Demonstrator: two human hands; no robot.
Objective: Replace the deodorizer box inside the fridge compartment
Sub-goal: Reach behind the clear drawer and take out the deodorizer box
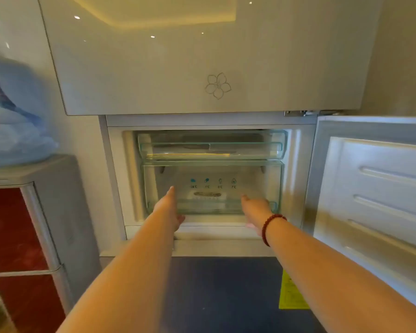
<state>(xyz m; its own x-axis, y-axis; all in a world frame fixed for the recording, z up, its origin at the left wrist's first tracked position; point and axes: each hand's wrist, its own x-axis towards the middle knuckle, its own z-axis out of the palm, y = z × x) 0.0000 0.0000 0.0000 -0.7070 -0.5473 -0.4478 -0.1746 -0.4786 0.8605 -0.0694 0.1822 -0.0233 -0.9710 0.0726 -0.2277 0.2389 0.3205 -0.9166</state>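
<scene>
The middle fridge compartment stands open, with a clear plastic drawer (211,174) in it under a shallower clear tray (211,145). Through the drawer's front I see a small white box with a dark top (208,197), likely the deodorizer box, lying on the drawer floor. My left hand (169,207) is at the drawer's lower left front, thumb up against the front and fingers curled under the bottom edge. My right hand (255,210) grips the lower right front the same way; a red bead bracelet is on its wrist.
The compartment's door (375,188) is swung open to the right. The upper fridge door (202,56) is closed above. A grey cabinet with red panels (34,224) stands left, with a blue water jug (12,111) on it. Lower dark door with yellow label (292,292) is below.
</scene>
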